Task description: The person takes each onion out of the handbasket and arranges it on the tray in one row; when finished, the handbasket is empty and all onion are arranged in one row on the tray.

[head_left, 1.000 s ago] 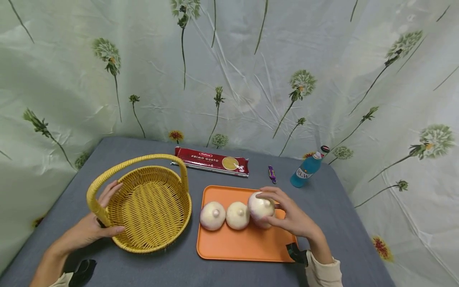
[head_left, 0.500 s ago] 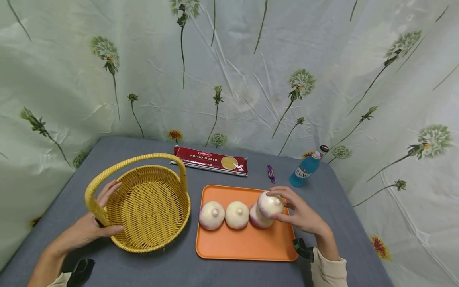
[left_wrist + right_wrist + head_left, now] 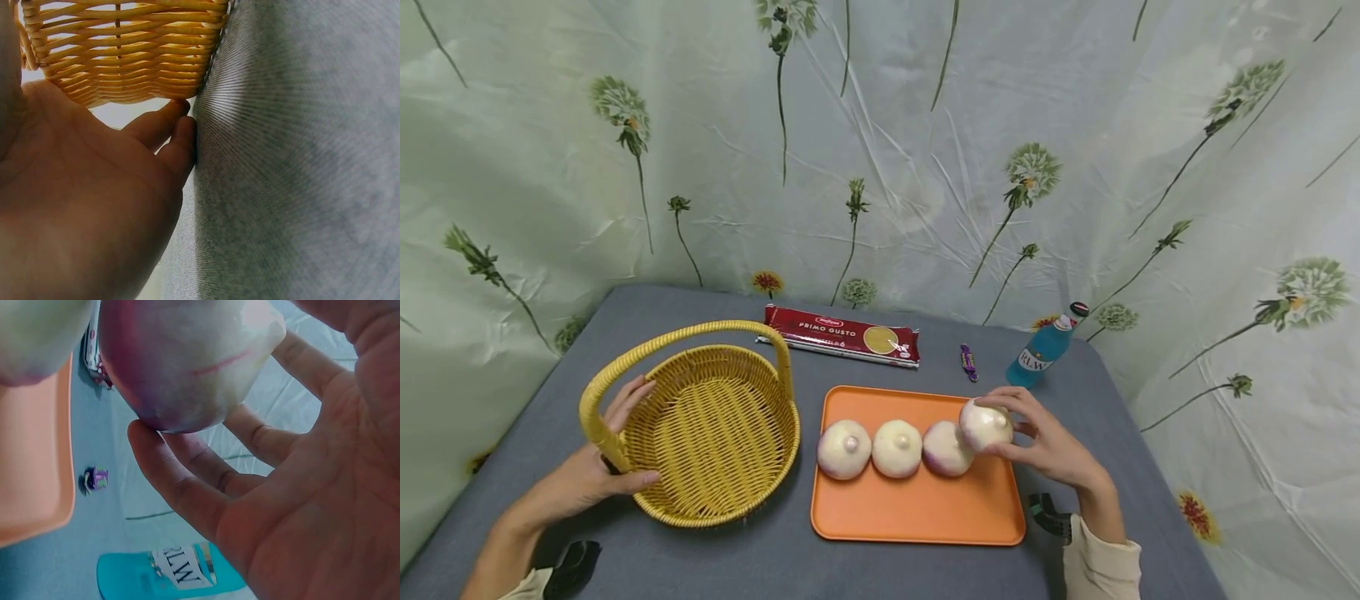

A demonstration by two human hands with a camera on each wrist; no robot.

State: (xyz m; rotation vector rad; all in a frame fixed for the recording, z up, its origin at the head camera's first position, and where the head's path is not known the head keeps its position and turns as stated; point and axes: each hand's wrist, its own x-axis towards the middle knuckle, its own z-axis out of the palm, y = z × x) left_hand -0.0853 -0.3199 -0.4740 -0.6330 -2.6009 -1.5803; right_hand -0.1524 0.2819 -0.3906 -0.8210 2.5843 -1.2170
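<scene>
In the head view my right hand point(image 3: 1045, 442) grips a white and purple turnip point(image 3: 985, 427) with the thumb at its near side and the fingers over its far side. The right wrist view shows this turnip point(image 3: 187, 362) held up at the fingertips. It overlaps the right end of a row of three more turnips, among them the middle one point(image 3: 897, 448), on an orange tray point(image 3: 917, 512). My left hand point(image 3: 587, 475) holds the left side of a yellow wicker basket point(image 3: 715, 442), its thumb at the rim. Below the basket's wall point(image 3: 131, 56), some fingertips show in the left wrist view.
Behind the tray lies a red pasta packet point(image 3: 842, 336). A small purple wrapped candy point(image 3: 968, 362) is to its right, and a blue bottle point(image 3: 1041, 354) stands beyond my right hand. A flowered curtain point(image 3: 895, 150) hangs behind the grey table point(image 3: 760, 567).
My right hand has moved right with its turnip, and the third turnip in the row now shows more fully. The left hand and the basket stay where they were.
</scene>
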